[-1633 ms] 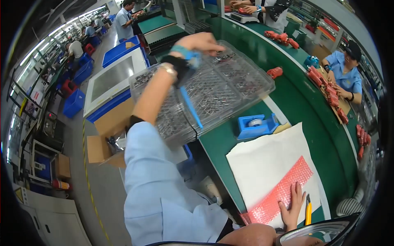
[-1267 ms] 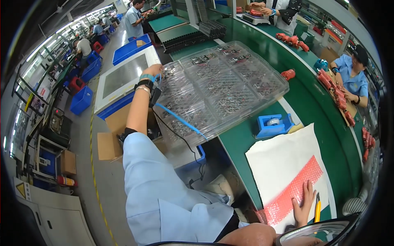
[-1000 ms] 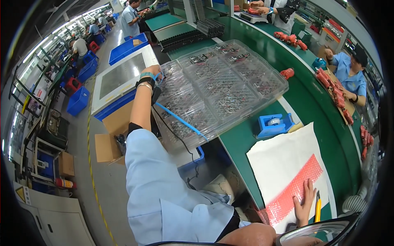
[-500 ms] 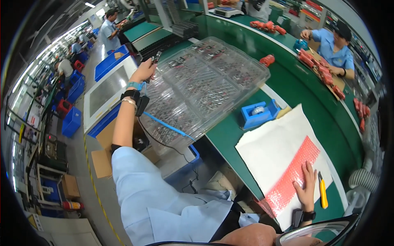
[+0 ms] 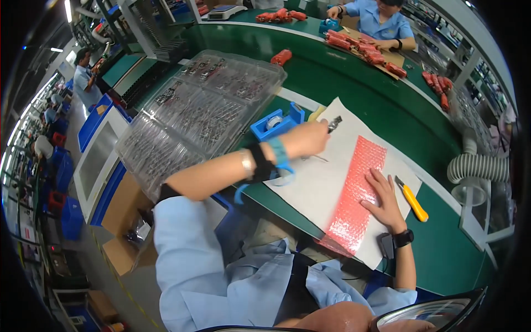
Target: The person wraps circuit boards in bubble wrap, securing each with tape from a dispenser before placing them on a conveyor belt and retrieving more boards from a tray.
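Note:
My left hand [image 5: 307, 139], slightly blurred, is over the white sheet [image 5: 303, 191], its fingers closed on a small dark, silvery part [image 5: 334, 123]; I cannot make out what kind it is. A strip of pink bubble wrap [image 5: 357, 185] lies across the sheet. Flat on that strip rests my right hand [image 5: 383, 200], fingers spread and holding nothing. To its right is a yellow-handled utility knife [image 5: 415, 202]. Just beyond my left wrist stands a blue tape dispenser [image 5: 276, 123] with a roll in it.
A clear plastic tray [image 5: 141, 133] of small parts in compartments sits at the left. Red-wrapped bundles [image 5: 359, 47] lie on the far green bench, where a co-worker [image 5: 381, 25] works. A ribbed hose [image 5: 473, 166] stands at the right, a cardboard box [image 5: 119, 252] at the lower left.
My left hand has swung right from the far left edge of the tray to above the white sheet, carrying the small part. My right hand stays on the bubble wrap. The view has turned right.

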Motion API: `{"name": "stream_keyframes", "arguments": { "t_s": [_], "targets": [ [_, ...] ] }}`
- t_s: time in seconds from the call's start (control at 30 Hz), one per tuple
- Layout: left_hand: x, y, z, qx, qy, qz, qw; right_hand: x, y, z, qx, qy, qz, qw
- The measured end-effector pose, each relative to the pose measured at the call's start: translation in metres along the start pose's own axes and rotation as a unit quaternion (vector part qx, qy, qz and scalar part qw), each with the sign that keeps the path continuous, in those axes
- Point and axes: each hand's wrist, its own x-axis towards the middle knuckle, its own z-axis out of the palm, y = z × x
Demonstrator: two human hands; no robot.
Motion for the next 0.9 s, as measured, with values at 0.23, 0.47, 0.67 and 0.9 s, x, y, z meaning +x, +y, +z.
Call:
{"name": "stream_keyframes", "arguments": {
  "t_s": [0.23,0.47,0.67,0.9],
  "targets": [
    [0.016,-0.017,0.046,0.151,0.176,0.071,0.97,-0.004,-0.001,-0.003,0.004,-0.004,0.008,1.0],
    [0.009,-0.082,-0.121,-0.097,0.143,-0.065,0.983,-0.008,0.001,0.0,0.013,0.009,0.02,1.0],
    [0.017,-0.288,-0.165,0.109,0.3,-0.26,0.911,-0.003,-0.005,-0.003,-0.005,0.011,0.024,1.0],
    [0.043,-0.328,-0.15,0.18,0.223,-0.394,0.873,-0.001,-0.008,0.003,-0.004,0.015,0.059,0.998]
  ]
}}
